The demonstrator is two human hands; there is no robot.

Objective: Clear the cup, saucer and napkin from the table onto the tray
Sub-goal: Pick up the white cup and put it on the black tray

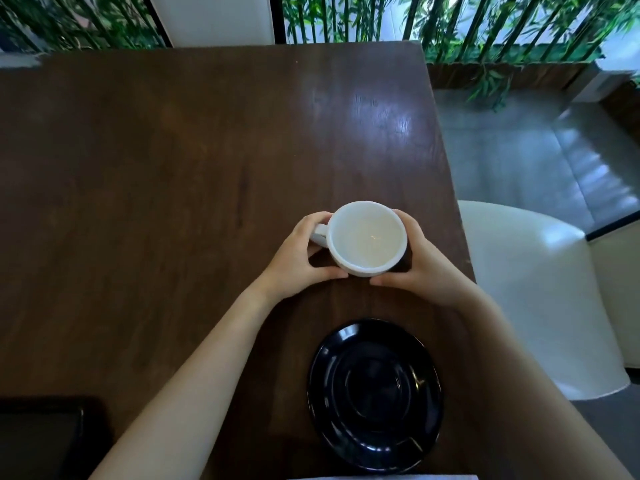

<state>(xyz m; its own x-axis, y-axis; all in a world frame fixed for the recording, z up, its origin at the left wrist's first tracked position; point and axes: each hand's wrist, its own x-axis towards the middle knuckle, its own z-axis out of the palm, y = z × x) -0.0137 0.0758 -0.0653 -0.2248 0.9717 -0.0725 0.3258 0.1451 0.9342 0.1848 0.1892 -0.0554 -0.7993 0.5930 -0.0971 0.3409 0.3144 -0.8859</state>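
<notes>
Two hands cupping the white cup [367,238], left hand [298,258] fingers at its handle, right hand [420,263] fingers wrapping its side, forearms extended.

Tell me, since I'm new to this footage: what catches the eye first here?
A white cup, apparently empty, held between both hands, the left hand at its handle side and the right hand opposite, right of the dark wooden table's middle. Closer to the person lies a glossy black saucer, bare and apart from the cup.
</notes>
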